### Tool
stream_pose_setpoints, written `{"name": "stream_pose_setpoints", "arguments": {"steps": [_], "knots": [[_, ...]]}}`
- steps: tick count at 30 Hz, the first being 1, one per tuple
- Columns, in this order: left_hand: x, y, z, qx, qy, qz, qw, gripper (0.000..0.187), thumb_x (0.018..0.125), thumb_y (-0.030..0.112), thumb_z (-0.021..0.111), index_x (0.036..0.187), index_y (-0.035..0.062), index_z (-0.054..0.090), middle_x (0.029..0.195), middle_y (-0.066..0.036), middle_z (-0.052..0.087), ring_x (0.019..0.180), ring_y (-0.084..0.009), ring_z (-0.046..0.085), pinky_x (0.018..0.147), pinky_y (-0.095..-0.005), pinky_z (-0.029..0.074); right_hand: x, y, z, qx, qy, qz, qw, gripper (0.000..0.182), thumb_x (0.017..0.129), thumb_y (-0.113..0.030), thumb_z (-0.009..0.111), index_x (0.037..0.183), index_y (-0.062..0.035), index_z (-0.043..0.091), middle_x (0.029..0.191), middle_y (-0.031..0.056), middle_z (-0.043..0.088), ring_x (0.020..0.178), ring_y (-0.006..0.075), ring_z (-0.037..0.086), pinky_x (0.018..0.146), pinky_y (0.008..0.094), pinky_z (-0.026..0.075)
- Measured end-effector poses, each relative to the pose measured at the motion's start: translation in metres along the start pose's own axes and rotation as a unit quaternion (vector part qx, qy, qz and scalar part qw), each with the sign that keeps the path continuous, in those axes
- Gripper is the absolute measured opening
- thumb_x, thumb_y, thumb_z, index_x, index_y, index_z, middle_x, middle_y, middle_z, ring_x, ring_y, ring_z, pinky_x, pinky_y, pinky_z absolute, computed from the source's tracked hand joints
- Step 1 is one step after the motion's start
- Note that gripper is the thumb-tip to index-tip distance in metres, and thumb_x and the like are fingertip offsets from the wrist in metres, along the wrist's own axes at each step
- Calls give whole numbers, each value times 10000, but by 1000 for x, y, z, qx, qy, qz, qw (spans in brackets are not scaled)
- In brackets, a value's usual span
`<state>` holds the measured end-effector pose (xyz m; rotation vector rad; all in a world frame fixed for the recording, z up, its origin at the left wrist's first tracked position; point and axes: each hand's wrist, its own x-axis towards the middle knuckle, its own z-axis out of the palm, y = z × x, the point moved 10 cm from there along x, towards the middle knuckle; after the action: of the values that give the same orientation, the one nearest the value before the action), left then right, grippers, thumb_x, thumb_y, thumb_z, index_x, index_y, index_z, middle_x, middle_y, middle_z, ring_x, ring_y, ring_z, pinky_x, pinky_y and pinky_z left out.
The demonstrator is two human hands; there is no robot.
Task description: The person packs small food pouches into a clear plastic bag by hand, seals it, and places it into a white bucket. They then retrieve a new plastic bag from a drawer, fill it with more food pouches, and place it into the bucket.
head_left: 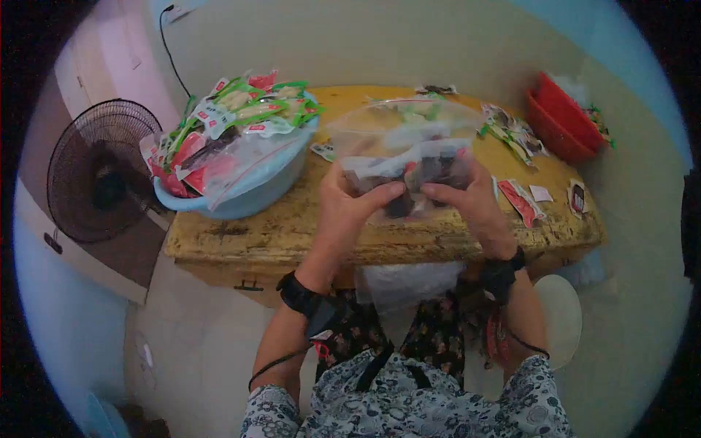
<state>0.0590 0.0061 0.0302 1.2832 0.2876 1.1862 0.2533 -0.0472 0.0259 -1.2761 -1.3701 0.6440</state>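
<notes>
Above the front of the yellow wooden table (226, 233), a clear plastic bag (431, 120) is held up between both hands. Small white-and-dark packets (398, 164) show through its film; their print is too blurred to read. My left hand (349, 201) grips the bag's left side, thumb pressed inward across it. On the opposite side, my right hand (471, 201) closes on the bag in the same way, its thumb almost meeting the left one. The fingers behind the bag are partly hidden.
A light blue basin (263, 182) heaped with snack packets (234, 109) stands left. Red baskets (558, 128) sit at the back right, near loose packets (515, 135) and a red packet (521, 202). A fan (106, 171) is left; a white stool (561, 314) is right.
</notes>
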Motion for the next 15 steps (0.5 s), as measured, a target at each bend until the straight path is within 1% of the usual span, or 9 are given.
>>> {"name": "stream_pose_setpoints", "arguments": {"steps": [2, 3, 6, 8, 11, 12, 14, 15], "knots": [[4, -13, 1, 54, -17, -4, 998, 643, 787, 21, 829, 1356, -19, 532, 1218, -115, 672, 1088, -194, 661, 935, -342, 543, 0, 22, 2, 79, -14, 12, 997, 545, 768, -159, 866, 1231, -18, 615, 1134, 91, 709, 1011, 220, 697, 859, 361, 566], [6, -16, 1, 81, -24, -4, 996, 570, 788, 20, 829, 1302, -23, 588, 1188, -103, 689, 1061, -184, 670, 924, -338, 547, -4, 22, 1, 80, -16, 21, 996, 535, 769, -158, 865, 1225, -20, 621, 1125, 89, 711, 1005, 216, 699, 855, 361, 566], [7, -23, -2, 124, -12, -45, 991, 473, 793, 39, 835, 1219, -18, 638, 1129, -84, 709, 1026, -169, 678, 908, -334, 554, -12, 8, 3, 87, -28, 41, 995, 503, 778, -160, 857, 1209, -25, 636, 1111, 82, 716, 993, 202, 699, 841, 358, 569], [9, -16, 7, 106, -18, -13, 994, 424, 812, 39, 821, 1196, -13, 649, 1103, -72, 714, 1003, -162, 683, 900, -328, 555, -19, -8, 1, 90, -31, 58, 994, 480, 794, -169, 845, 1204, -25, 642, 1120, 80, 715, 992, 188, 693, 830, 346, 573], [14, -11, 14, 86, -29, 20, 996, 365, 833, 74, 802, 1166, 10, 669, 1089, -61, 728, 988, -156, 686, 886, -317, 546, -8, -17, -25, -55, 26, -13, 998, 451, 851, -187, 795, 1241, -23, 639, 1121, 78, 718, 1002, 169, 679, 832, 321, 566], [16, -7, 14, 83, -31, 30, 996, 348, 838, 92, 797, 1157, 20, 676, 1088, -59, 734, 986, -155, 686, 882, -313, 541, -6, -23, -28, -36, 21, -28, 999, 418, 872, -192, 773, 1233, -22, 648, 1117, 78, 719, 1006, 163, 674, 835, 315, 562], [19, 3, 10, 101, -18, 16, 995, 320, 853, 91, 778, 1148, 18, 678, 1083, -58, 734, 990, -153, 684, 893, -312, 538, -3, -37, -32, 3, 10, -57, 998, 358, 916, -203, 730, 1217, -22, 666, 1110, 80, 721, 1012, 152, 666, 842, 302, 553], [21, 6, 7, 110, -12, 8, 994, 306, 860, 90, 769, 1144, 16, 679, 1081, -58, 734, 992, -152, 683, 899, -312, 536, -3, -45, -35, 26, 20, -65, 997, 333, 931, -204, 712, 1206, -21, 674, 1100, 78, 723, 1009, 150, 667, 853, 301, 546]]}}
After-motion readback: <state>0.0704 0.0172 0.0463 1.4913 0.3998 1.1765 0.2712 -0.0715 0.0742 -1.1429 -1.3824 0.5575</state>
